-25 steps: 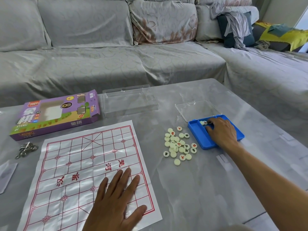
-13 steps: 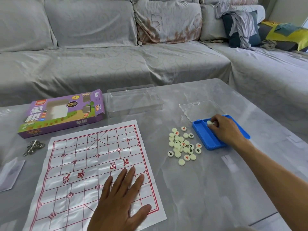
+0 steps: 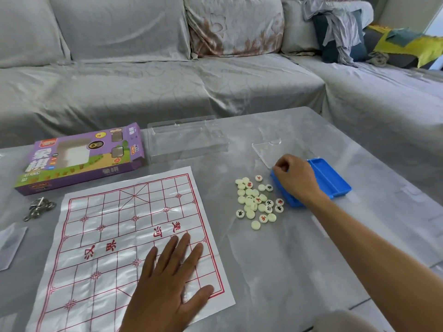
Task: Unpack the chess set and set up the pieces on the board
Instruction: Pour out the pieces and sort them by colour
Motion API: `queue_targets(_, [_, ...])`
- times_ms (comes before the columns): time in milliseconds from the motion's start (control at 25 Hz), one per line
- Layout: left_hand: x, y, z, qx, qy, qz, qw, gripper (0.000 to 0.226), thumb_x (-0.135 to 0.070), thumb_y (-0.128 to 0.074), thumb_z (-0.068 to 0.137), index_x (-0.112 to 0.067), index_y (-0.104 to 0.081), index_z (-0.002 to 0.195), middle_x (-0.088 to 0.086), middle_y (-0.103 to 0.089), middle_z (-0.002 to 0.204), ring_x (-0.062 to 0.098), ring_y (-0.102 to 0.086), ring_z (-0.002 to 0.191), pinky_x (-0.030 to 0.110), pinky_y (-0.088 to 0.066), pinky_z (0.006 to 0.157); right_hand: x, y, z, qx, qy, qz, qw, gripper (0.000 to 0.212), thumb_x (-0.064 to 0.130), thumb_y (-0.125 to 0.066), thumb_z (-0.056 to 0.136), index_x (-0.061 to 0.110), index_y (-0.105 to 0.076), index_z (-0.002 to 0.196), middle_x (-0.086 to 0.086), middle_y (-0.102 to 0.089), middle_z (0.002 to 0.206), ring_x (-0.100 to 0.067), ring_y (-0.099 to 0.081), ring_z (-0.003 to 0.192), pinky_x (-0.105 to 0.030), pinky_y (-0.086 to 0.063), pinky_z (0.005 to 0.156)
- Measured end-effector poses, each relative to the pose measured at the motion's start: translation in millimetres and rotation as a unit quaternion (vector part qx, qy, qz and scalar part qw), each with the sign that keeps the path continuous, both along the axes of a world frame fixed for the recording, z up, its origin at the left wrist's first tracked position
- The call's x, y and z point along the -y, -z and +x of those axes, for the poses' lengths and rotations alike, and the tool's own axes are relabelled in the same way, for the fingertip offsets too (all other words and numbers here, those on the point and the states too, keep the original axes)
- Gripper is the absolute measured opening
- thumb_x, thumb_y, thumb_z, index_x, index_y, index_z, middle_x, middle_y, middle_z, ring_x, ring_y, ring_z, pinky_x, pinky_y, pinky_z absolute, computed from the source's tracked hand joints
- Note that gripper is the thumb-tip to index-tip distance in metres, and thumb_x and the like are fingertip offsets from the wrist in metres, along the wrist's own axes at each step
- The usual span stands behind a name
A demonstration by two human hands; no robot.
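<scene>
Glossy white sheet printed with a red grid, the board [image 3: 124, 240] was seen spread flat on the grey table [image 3: 299, 259], with the left hand [image 3: 167, 283] laid on its near right corner, fingers straight and spread, pressing it down. Round cream pieces [image 3: 257, 202] lay in a loose heap on the table between the board and the blue tray [image 3: 330, 178], none of them yet on the grid. The right hand [image 3: 294, 176] was held over the tray's near left end with its fingers curled and thumb brought against the fingertips; a pinched piece was suggested, but what, if anything, was held could not be told. A clear lid [image 3: 282, 149] lay just behind the tray, a clear case [image 3: 187, 140] farther left, and the purple box [image 3: 81, 156] beyond the board's far left corner. The pieces were judged light, hard and smooth, liable to slide or roll on the polished surface, and best taken singly by the rim between thumb and forefinger. The sheet was judged thin, limp and slippery, easily shifted by a brush of the wrist, and better steadied by a flat palm than gripped.
</scene>
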State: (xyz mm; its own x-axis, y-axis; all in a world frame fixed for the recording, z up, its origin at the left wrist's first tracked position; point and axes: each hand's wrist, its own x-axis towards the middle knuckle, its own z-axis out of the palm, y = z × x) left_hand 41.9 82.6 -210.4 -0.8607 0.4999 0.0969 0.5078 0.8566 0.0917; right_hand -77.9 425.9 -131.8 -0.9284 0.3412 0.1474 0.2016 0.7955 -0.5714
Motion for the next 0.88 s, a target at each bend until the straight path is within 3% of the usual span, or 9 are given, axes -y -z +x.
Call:
queue_targets(120, [0.0,2.1,-0.1,0.003,0.003,0.006,1.000,0.074,-0.077,-0.030,0.086,-0.033,-0.043,0.144,-0.001,-0.035,0.154,0.019,-0.018,0.144,0.039,-0.015,0.110,-55.9,2.6,7.4,0.096,-0.015,0.062,0.993,0.036,0.003,-0.050,0.089,0.019,-0.065,0.117,0.001,-0.063,0.112,-0.016,-0.057,0.100,-0.025,-0.041,0.077])
queue_targets(240, [-1.8,-2.7,1.0,0.005,-0.003,0.002,1.000,0.073,-0.076,-0.030,0.087,-0.035,-0.038,0.147,-0.003,-0.032,0.156,0.018,-0.019,0.145,0.040,-0.017,0.110,-71.9,8.8,5.8,0.131,-0.074,0.098,0.984,0.035,0.009,-0.060,0.090,0.016,-0.063,0.125,0.000,-0.060,0.111,-0.015,-0.056,0.098,-0.024,-0.042,0.081])
queue_targets(360, [-2.9,-3.8,4.0,0.009,-0.010,-0.001,1.000,0.074,-0.076,-0.029,0.087,-0.036,-0.032,0.149,-0.004,-0.028,0.158,0.018,-0.021,0.145,0.040,-0.019,0.109,-76.3,12.9,3.7,0.109,-0.055,0.100,0.988,0.030,0.017,-0.064,0.091,0.015,-0.063,0.121,0.002,-0.059,0.100,-0.013,-0.055,0.089,-0.024,-0.043,0.078])
queue_targets(600, [-2.5,-6.7,4.8,0.012,-0.009,-0.007,1.000,0.074,-0.076,-0.029,0.088,-0.035,-0.033,0.149,-0.003,-0.028,0.158,0.018,-0.022,0.144,0.041,-0.019,0.109,-74.6,9.7,9.6,0.104,-0.086,0.137,0.981,0.023,0.025,-0.063,0.092,0.026,-0.063,0.115,0.006,-0.062,0.108,-0.012,-0.056,0.093,-0.030,-0.049,0.081])
queue_targets(720, [-2.5,-8.5,5.2,0.017,-0.011,-0.005,1.000,0.073,-0.076,-0.029,0.088,-0.036,-0.032,0.149,-0.004,-0.028,0.158,0.018,-0.021,0.145,0.041,-0.019,0.109,-73.8,8.8,10.3,0.102,-0.075,0.146,0.981,0.008,0.020,-0.064,0.090,0.027,-0.062,0.087,0.004,-0.066,0.096,-0.013,-0.058,0.085,-0.023,-0.043,0.070])
queue_targets(800, [-2.0,-8.1,4.8,0.020,-0.010,-0.007,1.000,0.073,-0.076,-0.030,0.088,-0.035,-0.034,0.149,-0.004,-0.029,0.157,0.018,-0.021,0.144,0.040,-0.018,0.109,-71.3,7.7,11.6,0.063,-0.037,0.100,0.992,0.014,0.017,-0.069,0.086,0.025,-0.061,0.077,0.001,-0.067,0.086,-0.014,-0.060,0.079,-0.021,-0.040,0.064])
queue_targets(880, [-2.3,-7.3,4.7,0.021,-0.008,-0.010,1.000,0.074,-0.076,-0.030,0.087,-0.034,-0.037,0.148,-0.003,-0.030,0.157,0.019,-0.022,0.144,0.041,-0.018,0.109,-59.4,-2.2,12.0,-0.031,0.003,0.021,0.999,0.007,0.017,-0.072,0.082,0.018,-0.066,0.080,0.002,-0.067,0.078,-0.014,-0.061,0.073,-0.020,-0.042,0.061])
